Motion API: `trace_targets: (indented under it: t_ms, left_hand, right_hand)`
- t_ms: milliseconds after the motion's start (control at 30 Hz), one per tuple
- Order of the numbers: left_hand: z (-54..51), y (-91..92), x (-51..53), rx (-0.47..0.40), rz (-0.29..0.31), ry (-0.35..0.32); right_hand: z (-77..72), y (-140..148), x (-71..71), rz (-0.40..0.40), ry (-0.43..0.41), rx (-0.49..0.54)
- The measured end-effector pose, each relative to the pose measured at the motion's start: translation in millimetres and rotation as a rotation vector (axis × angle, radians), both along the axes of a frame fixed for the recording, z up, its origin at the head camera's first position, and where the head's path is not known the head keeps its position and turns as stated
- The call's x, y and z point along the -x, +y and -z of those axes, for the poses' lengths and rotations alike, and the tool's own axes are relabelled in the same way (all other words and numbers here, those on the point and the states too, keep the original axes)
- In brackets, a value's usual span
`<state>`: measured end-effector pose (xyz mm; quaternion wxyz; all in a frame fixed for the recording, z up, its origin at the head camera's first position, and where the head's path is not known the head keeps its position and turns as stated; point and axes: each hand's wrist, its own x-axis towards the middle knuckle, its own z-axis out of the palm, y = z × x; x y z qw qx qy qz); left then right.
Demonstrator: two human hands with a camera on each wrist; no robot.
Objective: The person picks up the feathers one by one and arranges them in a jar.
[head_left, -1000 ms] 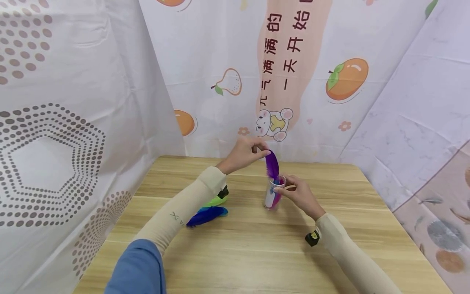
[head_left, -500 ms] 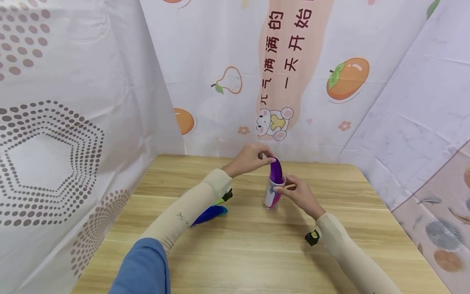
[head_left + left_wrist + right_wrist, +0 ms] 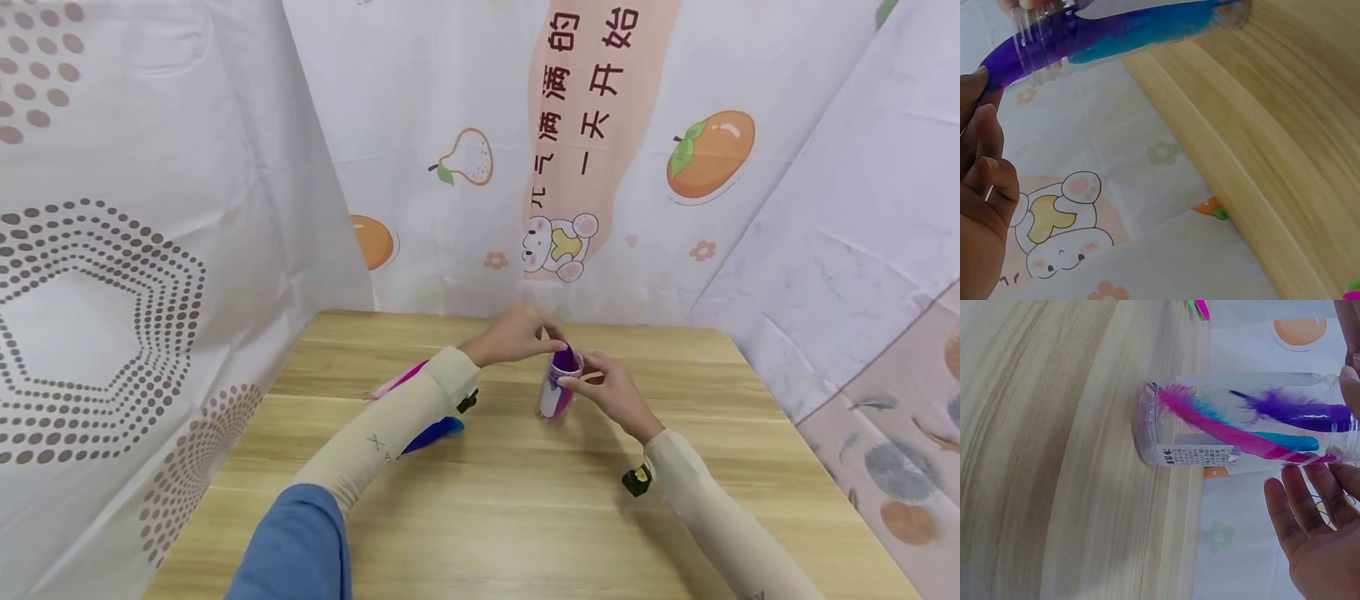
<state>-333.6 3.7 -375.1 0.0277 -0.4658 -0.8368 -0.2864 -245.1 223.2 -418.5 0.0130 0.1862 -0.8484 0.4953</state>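
Observation:
A clear bottle (image 3: 1185, 439) with a white printed label stands upright on the table. Inside it are a magenta feather (image 3: 1222, 432) and a light-blue feather (image 3: 1291, 440). My left hand (image 3: 517, 335) pinches the tip of a purple feather (image 3: 1007, 64), most of which is down through the bottle's mouth, its quill end hanging inside. My right hand (image 3: 617, 396) holds the bottle near its rim between thumb and fingers. Left of the bottle a dark-blue feather (image 3: 435, 433) lies partly under my left forearm.
A pink feather (image 3: 401, 379) lies on the wooden table (image 3: 525, 517) beyond my left forearm, which hides part of the pile. A printed cloth (image 3: 450, 250) hangs behind the table's back edge.
My left hand has moved down and slightly right, lowering the purple feather from above the rim into the bottle. My right hand stays on the bottle. The pink feather has come into view.

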Motion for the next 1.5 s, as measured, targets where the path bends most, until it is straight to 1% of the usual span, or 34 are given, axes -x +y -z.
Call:
trace_targets:
  t_ms: [100, 233, 500, 567, 733, 867, 967, 1100, 1167, 1267, 1333, 1400, 1500]
  left_hand:
    - [0.6, 5.4, -1.9, 0.058, 0.02, 0.029]
    - [0.0, 11.0, -3.9, 0.101, 0.028, 0.061]
    - [0.1, 14.7, -5.4, 0.139, 0.058, 0.092]
    - [1.3, 14.6, -5.0, 0.146, 0.059, 0.094]
    - [2.7, 12.0, -4.7, 0.128, 0.049, 0.071]
    - [1.3, 7.5, -5.2, 0.1, 0.022, 0.031]
    - [1.6, 3.1, -4.6, 0.091, -0.012, 0.01]
    - [1.7, -3.6, -2.1, 0.059, -0.039, -0.018]
    - [1.5, -7.9, -1.5, 0.034, -0.043, -0.029]
    - [3.6, -15.5, 0.6, 0.006, -0.039, -0.024]
    - [5.9, -20.9, 1.5, 0.003, -0.038, -0.013]
    - [8.7, -26.9, 2.2, 0.007, -0.038, -0.001]
    - [14.5, -36.3, 3.9, 0.019, -0.05, -0.008]
  right_hand:
    - [1.4, 1, -1.3, 0.005, -0.006, 0.006]
    - [1.6, 2, -2.4, 0.013, -0.001, -0.003]
    - [-1.4, 0, -3.5, 0.005, 0.018, -0.027]
    - [5.9, 2, 2.0, 0.007, 0.01, -0.018]
    - [28.2, 8, 18.2, 0.008, 0.004, 0.008]
    - [33.2, 10, 21.2, 0.013, 0.01, 0.012]
    - [34.7, 10, 21.0, 0.018, 0.012, 0.018]
    - [34.6, 11, 20.8, 0.02, 0.023, 0.016]
    - [25.2, 7, 14.7, 0.013, 0.025, 0.007]
    - [10.1, 2, 5.3, 0.002, 0.019, 0.007]
    - [0.1, -2, -1.5, -0.006, 0.011, 0.012]
    - [-0.2, -2, -2.0, -0.008, 0.007, 0.019]
    - [0.4, -1, -2.0, -0.007, 0.007, 0.009]
